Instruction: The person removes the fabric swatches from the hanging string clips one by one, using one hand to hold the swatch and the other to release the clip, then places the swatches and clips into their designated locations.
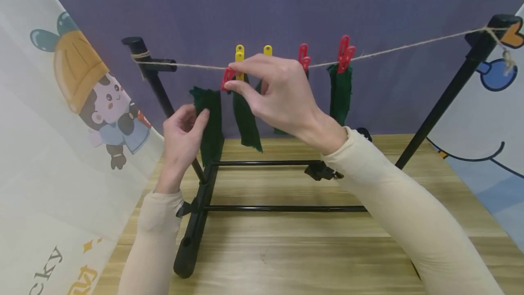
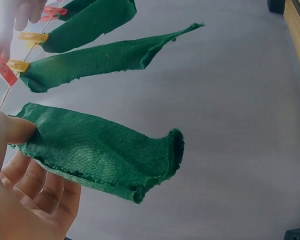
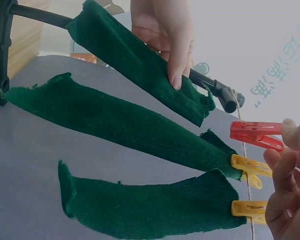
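My left hand [image 1: 182, 142] pinches a green cloth strip [image 1: 212, 126] near its top edge, between thumb and fingers. The strip hangs below the string [image 1: 196, 65], apart from it. My right hand [image 1: 282, 92] pinches a red clothespin [image 3: 255, 131] between thumb and fingers, at the string beside a yellow clothespin [image 1: 239, 58]. Whether the red pin grips the string, I cannot tell. Right of it, another green strip [image 1: 247, 124] hangs from that yellow pin. A second yellow clothespin [image 3: 250, 209] holds a further green strip [image 3: 155, 205], mostly behind my right hand in the head view.
Two red clothespins sit further right, the outer one [image 1: 345, 53] holding a green strip [image 1: 340, 94]. A black rack [image 1: 192, 245] carries the string between two posts, on a wood-grain table [image 1: 286, 254]. A printed white curtain [image 1: 49, 149] hangs at left.
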`<state>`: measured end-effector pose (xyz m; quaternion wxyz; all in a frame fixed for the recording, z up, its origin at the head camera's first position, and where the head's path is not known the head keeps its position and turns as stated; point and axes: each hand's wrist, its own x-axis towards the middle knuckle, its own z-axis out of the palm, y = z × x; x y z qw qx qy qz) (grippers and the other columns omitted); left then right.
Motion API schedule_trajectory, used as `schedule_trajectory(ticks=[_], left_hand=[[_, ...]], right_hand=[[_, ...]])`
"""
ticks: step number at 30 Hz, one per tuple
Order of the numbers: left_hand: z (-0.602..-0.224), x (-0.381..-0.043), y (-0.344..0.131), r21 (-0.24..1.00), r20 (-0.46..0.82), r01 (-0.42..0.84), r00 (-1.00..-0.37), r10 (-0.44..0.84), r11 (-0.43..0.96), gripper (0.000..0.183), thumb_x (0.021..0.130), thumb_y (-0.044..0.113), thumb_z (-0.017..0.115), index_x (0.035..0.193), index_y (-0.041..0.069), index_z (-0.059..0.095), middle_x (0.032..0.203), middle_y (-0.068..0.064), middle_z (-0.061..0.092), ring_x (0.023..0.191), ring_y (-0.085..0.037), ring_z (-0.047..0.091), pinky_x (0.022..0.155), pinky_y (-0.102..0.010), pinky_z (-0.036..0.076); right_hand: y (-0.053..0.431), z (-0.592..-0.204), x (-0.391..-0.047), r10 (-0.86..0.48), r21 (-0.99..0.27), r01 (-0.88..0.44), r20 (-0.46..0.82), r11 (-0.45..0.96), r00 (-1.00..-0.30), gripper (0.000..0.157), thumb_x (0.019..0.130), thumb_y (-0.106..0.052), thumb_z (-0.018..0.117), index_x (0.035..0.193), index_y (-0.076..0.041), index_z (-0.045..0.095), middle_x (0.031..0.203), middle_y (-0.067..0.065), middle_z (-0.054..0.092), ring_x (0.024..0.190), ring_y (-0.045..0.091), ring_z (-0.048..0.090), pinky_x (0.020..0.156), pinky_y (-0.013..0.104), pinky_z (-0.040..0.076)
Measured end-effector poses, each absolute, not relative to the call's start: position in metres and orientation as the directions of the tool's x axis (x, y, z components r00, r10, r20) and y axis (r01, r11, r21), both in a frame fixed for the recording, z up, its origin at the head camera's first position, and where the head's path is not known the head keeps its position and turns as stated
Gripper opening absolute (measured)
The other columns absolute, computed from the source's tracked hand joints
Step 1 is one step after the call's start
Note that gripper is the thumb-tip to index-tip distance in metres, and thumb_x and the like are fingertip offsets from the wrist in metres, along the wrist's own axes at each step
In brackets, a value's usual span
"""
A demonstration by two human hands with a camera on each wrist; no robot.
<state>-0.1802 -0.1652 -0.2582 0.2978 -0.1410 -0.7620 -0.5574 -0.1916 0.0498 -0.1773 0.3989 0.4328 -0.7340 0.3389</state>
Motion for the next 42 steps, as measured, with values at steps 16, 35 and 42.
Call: schedule_trajectory(ticks=[16, 35, 42], left_hand=[[-0.288, -0.204, -0.175, 0.771, 0.605, 0.548, -0.789, -0.104, 0.324, 0.025, 0.092, 0.026, 0.067, 0.103, 0.004, 0.069, 0.084, -0.003, 0.065, 0.072, -0.018, 0.055, 0.061, -0.025, 0.043], [-0.277, -0.187, -0.162, 0.78, 0.597, 0.549, -0.796, -0.095, 0.301, 0.018, 0.091, 0.008, 0.065, 0.101, -0.007, 0.066, 0.084, -0.007, 0.066, 0.071, -0.012, 0.056, 0.062, -0.022, 0.045], [-0.279, -0.184, -0.161, 0.794, 0.578, 0.531, -0.81, -0.097, 0.296, 0.018, 0.091, 0.006, 0.065, 0.101, -0.008, 0.066, 0.079, -0.004, 0.064, 0.066, -0.009, 0.052, 0.058, -0.021, 0.042]], right_hand=[[0.058, -0.189, -0.191, -0.362, -0.187, -0.911, 0.873, 0.368, -0.325, 0.027, 0.088, -0.026, 0.072, 0.107, -0.008, 0.074, 0.1, 0.0, 0.071, 0.053, 0.003, 0.043, 0.05, 0.019, 0.036], [0.071, -0.206, -0.194, -0.345, -0.221, -0.897, 0.867, 0.382, -0.361, 0.034, 0.082, -0.034, 0.077, 0.107, -0.011, 0.075, 0.099, -0.002, 0.071, 0.046, 0.001, 0.037, 0.045, 0.021, 0.031], [0.075, -0.211, -0.192, -0.358, -0.235, -0.894, 0.854, 0.382, -0.377, 0.033, 0.082, -0.033, 0.077, 0.106, -0.012, 0.075, 0.095, -0.004, 0.07, 0.046, 0.001, 0.037, 0.045, 0.022, 0.03]])
